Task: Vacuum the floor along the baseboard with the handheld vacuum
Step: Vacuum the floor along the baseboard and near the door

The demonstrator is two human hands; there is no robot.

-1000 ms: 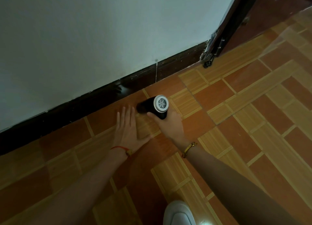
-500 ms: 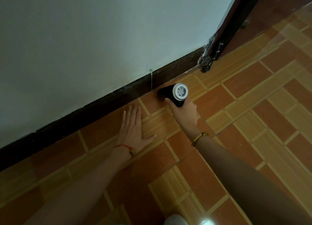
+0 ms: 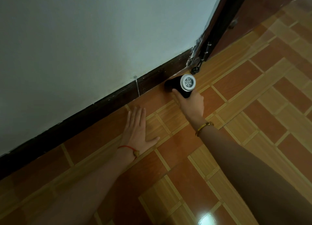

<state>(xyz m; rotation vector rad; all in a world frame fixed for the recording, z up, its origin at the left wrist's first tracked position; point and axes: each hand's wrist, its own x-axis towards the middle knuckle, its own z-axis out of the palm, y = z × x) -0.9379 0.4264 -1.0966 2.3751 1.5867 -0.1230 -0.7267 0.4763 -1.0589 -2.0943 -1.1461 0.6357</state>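
A black handheld vacuum with a round silver vented rear cap lies low on the tiled floor, its nozzle end pointed at the dark baseboard and hidden against it. My right hand grips the vacuum's body from below and behind. My left hand rests flat on the floor with fingers spread together, palm down, a short way left of the vacuum and just in front of the baseboard. It holds nothing.
A white wall rises above the baseboard. At the upper right stands a dark door frame with a metal latch near the floor. Brown and tan tiles stretch to the right and toward me.
My right hand has slid the vacuum rightward along the baseboard, toward the door frame. My left hand stays flat on the floor, now farther from the vacuum.
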